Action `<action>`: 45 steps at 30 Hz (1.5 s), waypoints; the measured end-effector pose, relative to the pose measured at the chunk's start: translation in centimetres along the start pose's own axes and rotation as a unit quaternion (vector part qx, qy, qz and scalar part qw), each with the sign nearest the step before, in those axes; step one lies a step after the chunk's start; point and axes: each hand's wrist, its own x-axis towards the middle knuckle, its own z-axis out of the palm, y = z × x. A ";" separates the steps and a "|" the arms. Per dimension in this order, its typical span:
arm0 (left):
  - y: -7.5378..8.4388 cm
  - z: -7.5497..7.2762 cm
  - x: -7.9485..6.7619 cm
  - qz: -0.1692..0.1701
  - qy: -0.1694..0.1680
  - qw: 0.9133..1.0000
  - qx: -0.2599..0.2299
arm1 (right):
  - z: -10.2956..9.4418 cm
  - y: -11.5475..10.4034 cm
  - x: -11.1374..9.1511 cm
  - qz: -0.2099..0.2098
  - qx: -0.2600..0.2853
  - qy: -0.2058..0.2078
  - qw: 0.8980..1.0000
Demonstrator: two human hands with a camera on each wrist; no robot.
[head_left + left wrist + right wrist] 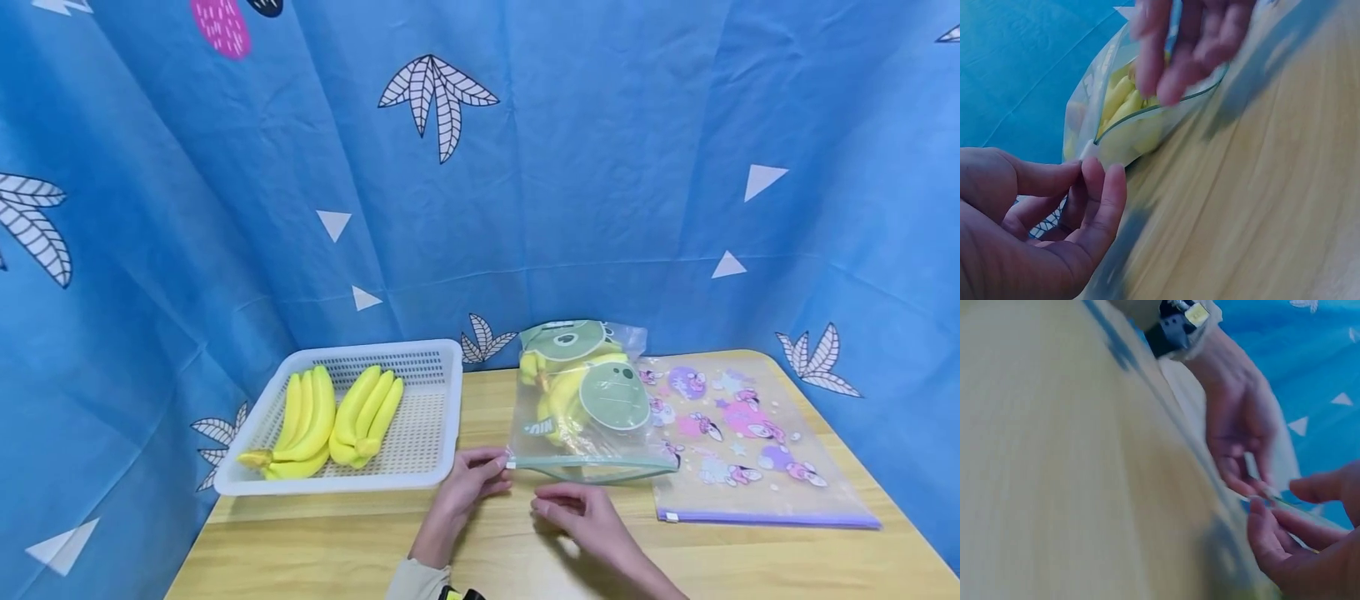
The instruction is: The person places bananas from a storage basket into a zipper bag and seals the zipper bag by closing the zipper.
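Note:
A clear zip bag with green cartoon patches lies on the table in the head view, yellow bananas inside it. Its green zip edge faces me, and the mouth gapes. My left hand pinches the bag's left corner at the white slider between thumb and fingers. Just in front of the zip edge, my right hand hovers with loosely bent fingers, holding nothing. In the left wrist view, the right fingers pass in front of the bag's mouth and hide part of the bananas.
A white plastic basket stands at the left, holding banana bunches. To the right lies a flat clear bag with pink and purple cartoons and a purple zip. A blue patterned curtain hangs behind the wooden table.

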 end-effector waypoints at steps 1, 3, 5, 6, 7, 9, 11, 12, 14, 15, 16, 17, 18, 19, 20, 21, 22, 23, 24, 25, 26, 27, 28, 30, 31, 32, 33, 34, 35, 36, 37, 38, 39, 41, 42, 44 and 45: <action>0.0 -0.1 0.0 0.001 -0.001 1.000 0.004 | 0.4 0.3 0.4 0.019 0.044 0.001 0.999; 0.1 -0.2 0.0 0.001 -0.002 1.000 0.009 | 1.0 0.7 1.0 0.054 0.125 0.011 0.991; 0.1 -0.3 0.0 0.002 -0.002 1.000 0.017 | 1.5 0.9 1.6 0.080 0.202 0.023 0.976; 0.1 -0.3 0.0 0.001 0.000 1.000 0.021 | 1.8 1.0 1.8 0.087 0.231 0.030 0.969; 0.1 -0.3 0.0 0.003 0.002 1.000 0.030 | 2.0 1.1 2.0 0.091 0.255 0.034 0.962; 0.2 -0.3 0.0 0.005 0.010 0.999 0.046 | 2.4 1.1 2.2 0.098 0.299 0.040 0.949; 0.2 -0.2 0.0 0.006 0.021 0.998 0.065 | 2.8 1.1 2.3 0.104 0.334 0.046 0.936; 0.2 -0.1 0.0 0.007 0.026 0.997 0.072 | 3.0 1.1 2.4 0.105 0.347 0.051 0.931; 0.2 0.1 0.0 0.009 0.034 0.996 0.082 | 3.4 0.9 2.4 0.108 0.375 0.068 0.918; 0.3 0.1 0.0 0.009 0.038 0.996 0.085 | 3.6 0.9 2.5 0.108 0.385 0.078 0.913; 0.2 0.2 0.0 0.008 0.041 0.995 0.088 | 3.7 0.8 2.6 0.107 0.394 0.089 0.908; 0.3 0.3 0.0 0.008 0.043 0.995 0.092 | 3.9 0.8 2.7 0.106 0.401 0.098 0.904; 0.3 0.4 0.1 0.006 0.045 0.995 0.094 | 4.0 0.8 2.8 0.107 0.406 0.107 0.901; 0.3 0.4 0.1 0.005 0.046 0.994 0.096 | 4.2 0.8 2.9 0.108 0.411 0.116 0.898; 0.3 0.4 0.1 0.003 0.046 0.994 0.097 | 4.3 0.8 3.0 0.111 0.413 0.124 0.896; 0.3 0.5 0.1 0.002 0.046 0.994 0.097 | 4.3 0.8 3.1 0.112 0.414 0.129 0.894; 0.3 0.5 0.1 0.002 0.044 0.994 0.096 | 4.4 0.8 3.2 0.114 0.413 0.133 0.893; 0.3 0.4 0.1 0.001 0.043 0.995 0.094 | 4.5 0.8 3.3 0.116 0.413 0.136 0.893; 0.3 0.4 0.1 0.002 0.041 0.995 0.093 | 4.6 0.8 3.3 0.119 0.410 0.140 0.893; 0.3 0.4 0.1 0.002 0.038 0.995 0.090 | 4.7 0.8 3.3 0.121 0.408 0.145 0.893; 0.3 0.4 0.1 0.002 0.035 0.995 0.088 | 4.8 0.7 3.3 0.122 0.405 0.150 0.894; 0.3 0.4 0.1 0.002 0.032 0.996 0.086 | 4.8 0.7 3.3 0.122 0.402 0.156 0.894; 0.3 0.4 0.1 0.002 0.029 0.996 0.085 | 4.9 0.7 3.3 0.122 0.399 0.161 0.894; 0.3 0.3 0.1 0.001 0.024 0.996 0.083 | 5.0 0.6 3.4 0.123 0.395 0.174 0.894; 0.3 0.3 0.1 -0.001 0.023 0.996 0.083 | 5.1 0.5 3.4 0.123 0.394 0.179 0.893; 0.3 0.3 0.1 -0.002 0.023 0.996 0.084 | 5.2 0.5 3.4 0.123 0.392 0.184 0.893; 0.3 0.3 0.1 -0.002 0.022 0.996 0.085 | 5.2 0.5 3.4 0.124 0.391 0.188 0.892; 0.4 0.3 0.1 -0.002 0.022 0.996 0.086 | 5.3 0.5 3.4 0.124 0.390 0.191 0.892; 0.4 0.3 0.0 -0.002 0.023 0.996 0.088 | 5.3 0.5 3.4 0.125 0.389 0.193 0.892; 0.4 0.3 0.0 0.000 0.023 0.996 0.091 | 5.3 0.5 3.4 0.125 0.388 0.192 0.893; 0.5 0.3 0.0 0.002 0.024 0.995 0.096 | 5.3 0.5 3.4 0.126 0.386 0.192 0.893; 0.5 0.3 -0.1 0.005 0.024 0.995 0.100 | 5.4 0.5 3.5 0.127 0.386 0.191 0.893; 0.5 0.4 -0.1 0.007 0.025 0.994 0.103 | 5.3 0.5 3.5 0.127 0.386 0.190 0.894; 0.5 0.4 0.0 0.008 0.031 0.993 0.110 | 5.3 0.5 3.6 0.128 0.383 0.187 0.895; 0.4 0.5 0.0 0.009 0.034 0.993 0.112 | 5.3 0.5 3.7 0.126 0.381 0.187 0.896; 0.3 0.7 0.1 0.010 0.039 0.993 0.113 | 5.2 0.6 3.8 0.127 0.378 0.189 0.897; 0.2 0.7 0.1 0.011 0.040 0.993 0.113 | 5.1 0.6 3.9 0.126 0.377 0.191 0.898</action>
